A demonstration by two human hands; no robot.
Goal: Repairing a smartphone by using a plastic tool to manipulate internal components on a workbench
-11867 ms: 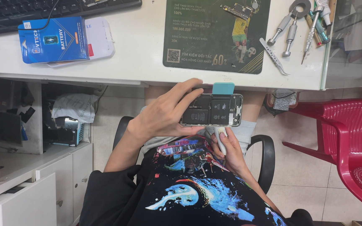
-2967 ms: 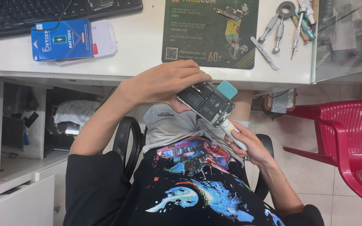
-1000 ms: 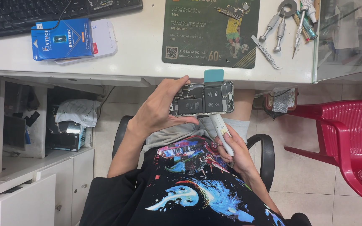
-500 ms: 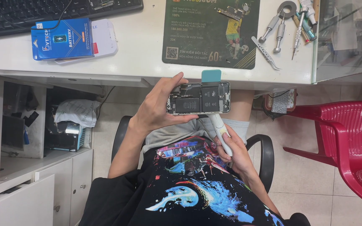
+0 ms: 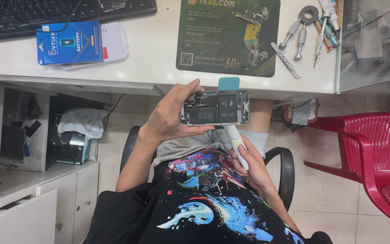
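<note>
My left hand [image 5: 170, 119] grips an opened smartphone [image 5: 215, 113] by its left end and holds it level, just below the desk edge. The phone's battery and inner parts face up. A teal tab [image 5: 229, 83] sticks out from its far edge. Below the phone, over my lap, my right hand [image 5: 251, 165] is closed around a white pen-shaped tool [image 5: 235, 142]. The tool's tip points up to the phone's underside; I cannot tell whether it touches.
On the white desk [image 5: 154, 58] lie a dark green mat [image 5: 226, 40], a black keyboard [image 5: 32, 13], a blue battery box [image 5: 68, 43], tweezers [image 5: 286, 67] and screwdrivers [image 5: 296, 34]. A red plastic chair [image 5: 371, 153] stands to the right and white drawers [image 5: 28, 212] to the left.
The phone was tilted three seconds ago and is now held level. In the last half second it has barely moved. The right hand has kept its grip on the white tool.
</note>
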